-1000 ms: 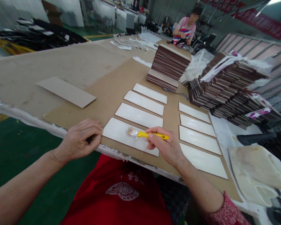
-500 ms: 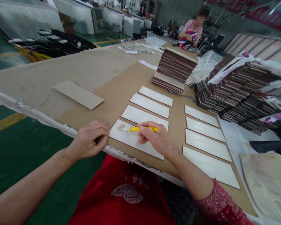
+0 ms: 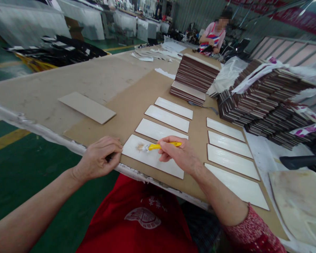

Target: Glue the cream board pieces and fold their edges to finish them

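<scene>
My right hand [image 3: 177, 153] is closed around the yellow handle of a paintbrush [image 3: 158, 146]. The brush's pale bristles, with white stuff on the ferrule, rest on a white rectangular panel [image 3: 158, 162] near the table's front edge. My left hand [image 3: 102, 154] is curled, its fingertips at the left end of that same panel. Behind it lie several more white panels [image 3: 167, 118] in a row. To the right is a second row of glossy, wet-looking white panels [image 3: 233, 158].
A plain beige board [image 3: 86, 108] lies on the left of the table [image 3: 76, 75]. Stacked brown-edged boards [image 3: 196, 75] stand at the back, with larger bundles [image 3: 268, 95] at right. A stained sheet [image 3: 297, 203] lies at front right. Another person [image 3: 213, 37] stands at the far end.
My right hand and the brush have shifted slightly right along the panel. My left hand stays at the panel's end. The other person's hands have moved a little.
</scene>
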Demonstrator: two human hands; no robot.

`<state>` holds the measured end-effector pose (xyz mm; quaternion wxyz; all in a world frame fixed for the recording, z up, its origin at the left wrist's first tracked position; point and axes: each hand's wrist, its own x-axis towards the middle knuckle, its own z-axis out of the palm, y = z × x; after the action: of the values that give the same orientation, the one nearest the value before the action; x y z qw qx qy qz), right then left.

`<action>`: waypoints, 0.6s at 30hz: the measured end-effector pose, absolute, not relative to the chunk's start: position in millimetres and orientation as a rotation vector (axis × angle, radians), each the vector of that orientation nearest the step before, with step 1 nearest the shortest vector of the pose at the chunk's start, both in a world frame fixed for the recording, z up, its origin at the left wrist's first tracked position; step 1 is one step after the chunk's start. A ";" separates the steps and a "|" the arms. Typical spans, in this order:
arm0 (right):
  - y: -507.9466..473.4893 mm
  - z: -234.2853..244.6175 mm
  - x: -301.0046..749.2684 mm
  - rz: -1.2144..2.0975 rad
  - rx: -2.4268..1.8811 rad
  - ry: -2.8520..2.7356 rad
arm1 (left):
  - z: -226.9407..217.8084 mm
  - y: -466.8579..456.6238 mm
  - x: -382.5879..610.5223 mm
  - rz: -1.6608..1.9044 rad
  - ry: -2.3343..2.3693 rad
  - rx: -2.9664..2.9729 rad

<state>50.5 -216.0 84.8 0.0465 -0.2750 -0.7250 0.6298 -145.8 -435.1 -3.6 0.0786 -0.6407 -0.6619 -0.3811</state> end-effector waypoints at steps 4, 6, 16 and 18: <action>-201.6 99.2 89.0 1.831 -1.011 -2.262 | -5.3 -435.3 -146.2 -1.147 -1.984 -1.906; -194.9 104.2 111.1 1.779 -1.080 -2.256 | -5.8 -435.2 -146.3 -1.158 -1.986 -1.897; -180.9 115.0 153.1 1.707 -1.101 -2.052 | -5.7 -436.5 -145.7 -1.137 -2.049 -1.880; -186.3 109.3 140.4 1.766 -1.045 -1.979 | -5.8 -436.7 -145.9 -1.129 -2.047 -1.886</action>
<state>140.4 -186.3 109.3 0.1448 -0.3626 -0.6868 0.6130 -145.9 -436.7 -5.8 0.0692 -0.6265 -0.6799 -0.3749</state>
